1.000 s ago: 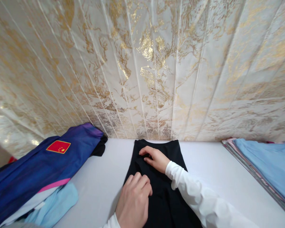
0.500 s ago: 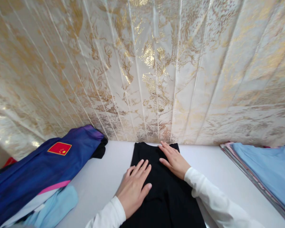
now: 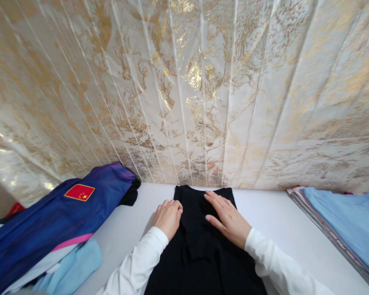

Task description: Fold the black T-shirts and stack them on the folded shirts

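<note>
Black garment (image 3: 203,246) lies flat on the white table (image 3: 273,221), top edge near the gold-patterned curtain (image 3: 184,90), running down toward the person. Left hand (image 3: 167,217) sits on the garment's left edge near the top, fingers curled, looks like pinching the edge, though the grip itself is hidden under the knuckles. Right hand (image 3: 229,219) is open, palm down, fingers spread flat on the cloth just right of centre. Step looks like smoothing and squaring the garment for a fold. Next move likely calls for the right palm to pin the cloth while the left draws the edge straight without bunching. Blue jacket (image 3: 55,217) is heaped at left, folded stack (image 3: 344,225) at right, both well apart from the hands.
</note>
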Tool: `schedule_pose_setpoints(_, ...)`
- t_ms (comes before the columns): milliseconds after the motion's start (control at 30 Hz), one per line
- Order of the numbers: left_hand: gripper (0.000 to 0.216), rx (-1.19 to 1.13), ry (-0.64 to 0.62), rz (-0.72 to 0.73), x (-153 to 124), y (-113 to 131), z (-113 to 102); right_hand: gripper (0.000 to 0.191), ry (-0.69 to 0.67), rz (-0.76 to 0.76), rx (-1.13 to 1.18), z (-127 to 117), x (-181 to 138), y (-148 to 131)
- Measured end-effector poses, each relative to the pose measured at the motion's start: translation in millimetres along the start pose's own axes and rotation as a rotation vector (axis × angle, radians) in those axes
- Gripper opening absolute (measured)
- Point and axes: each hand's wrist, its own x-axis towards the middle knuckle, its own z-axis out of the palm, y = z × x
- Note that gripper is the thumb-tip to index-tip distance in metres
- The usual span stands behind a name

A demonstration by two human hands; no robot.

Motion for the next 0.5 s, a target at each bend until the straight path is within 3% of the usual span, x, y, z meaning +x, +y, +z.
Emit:
schedule_pose_setpoints(100, 0.028, -0.058, -0.064, 0.018, 5, -9, -2, 0.026, -0.062, -0.118, 0.141, -7, -18, -41)
schedule_pose_setpoints(200, 0.031, -0.134, -0.111, 0.016, 6, -19, -3, 0.026, -0.129, -0.175, 0.101, -2, -32, -67)
schedule_pose_setpoints(367, 0.017, -0.278, -0.08, -0.034, 13, -22, 3, 0.016, -0.051, -0.154, -0.019, 14, -35, -68)
schedule_pose_setpoints(500, 0.02, -0.411, -0.003, -0.059, 20, -13, 8, 0.011, 0.089, -0.021, 0.237, 14, -34, -58)
